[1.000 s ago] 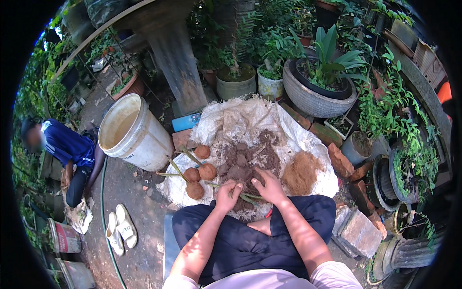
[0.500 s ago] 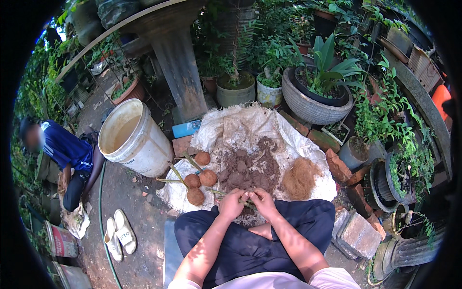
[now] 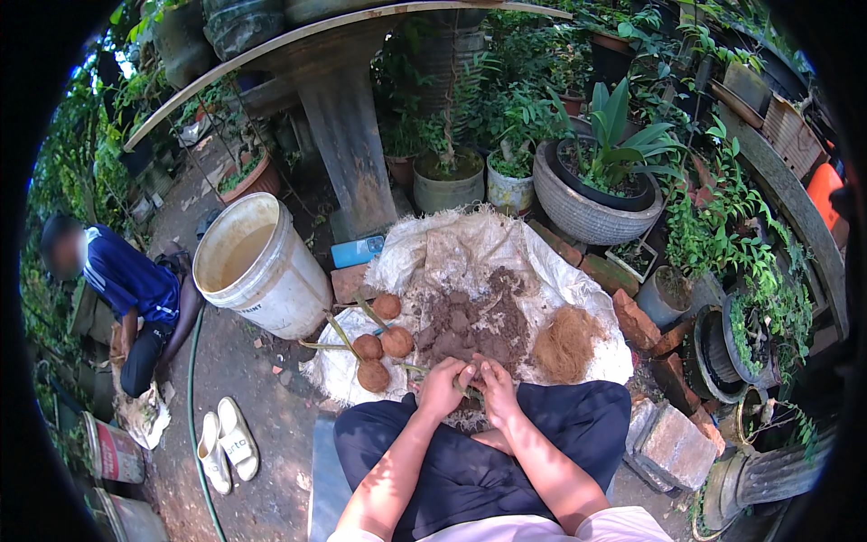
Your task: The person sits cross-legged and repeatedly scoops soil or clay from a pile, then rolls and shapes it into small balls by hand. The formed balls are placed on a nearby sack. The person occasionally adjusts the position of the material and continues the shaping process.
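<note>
My left hand (image 3: 442, 387) and my right hand (image 3: 495, 390) are close together above my lap, fingers pinched around a thin green stem (image 3: 467, 377). Part of it sticks out to the left of my left hand; the rest is mostly hidden by my fingers. Just beyond my hands lies a mound of dark, clumpy soil (image 3: 465, 323) on a whitish woven sack (image 3: 433, 244). Left of the soil sit several round, brown fibre-wrapped balls (image 3: 396, 341), some with green stems sticking out. To the right of the soil rests a loose heap of brown fibre (image 3: 567, 344).
A large white bucket (image 3: 302, 303) holding murky water stands left, beside a blue phone (image 3: 358, 251) on a brick. Bricks (image 3: 636, 320) and potted plants (image 3: 596, 203) border the sack. Slippers (image 3: 237, 438) and a green hose (image 3: 192, 406) lie left, near another seated person (image 3: 135, 280).
The view has shifted slightly, so the scene sits a little further right and lower. Both hands stay on the stem, which now shows more clearly between them.
</note>
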Tool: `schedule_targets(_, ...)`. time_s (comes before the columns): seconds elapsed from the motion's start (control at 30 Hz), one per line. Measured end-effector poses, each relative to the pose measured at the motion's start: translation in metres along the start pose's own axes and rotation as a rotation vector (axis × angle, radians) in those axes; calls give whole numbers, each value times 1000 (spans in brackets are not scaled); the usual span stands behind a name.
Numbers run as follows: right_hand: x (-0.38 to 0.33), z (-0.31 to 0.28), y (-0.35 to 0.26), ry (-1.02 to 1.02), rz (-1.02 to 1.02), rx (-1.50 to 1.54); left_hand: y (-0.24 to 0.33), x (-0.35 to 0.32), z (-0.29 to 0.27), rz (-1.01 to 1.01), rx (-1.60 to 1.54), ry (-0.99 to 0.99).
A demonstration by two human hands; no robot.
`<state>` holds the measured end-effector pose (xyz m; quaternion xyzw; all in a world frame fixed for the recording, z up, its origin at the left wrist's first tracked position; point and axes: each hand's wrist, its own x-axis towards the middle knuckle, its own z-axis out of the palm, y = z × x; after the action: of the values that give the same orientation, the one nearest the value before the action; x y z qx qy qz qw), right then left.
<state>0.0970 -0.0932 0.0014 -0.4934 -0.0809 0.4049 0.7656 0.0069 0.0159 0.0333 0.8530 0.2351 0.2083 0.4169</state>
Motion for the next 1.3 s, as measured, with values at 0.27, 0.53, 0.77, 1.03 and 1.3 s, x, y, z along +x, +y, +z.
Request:
schedule_targets(0.27,-5,3,-5,28,-2,55,4,-1,1,79,-18,15)
schedule_targets(0.53,-9,4,6,161,20,136,8,-2,-1,102,109,21)
schedule_targets(0.77,-24,-8,0,142,72,239,14,-6,-2,159,177,-2)
schedule_targets(1.03,-32,-26,-42,32,196,44,3,-2,0,11,115,42)
schedule_targets(1.3,-10,-51,-55,-152,6,-530,10,-2,-1,-13,91,-33)
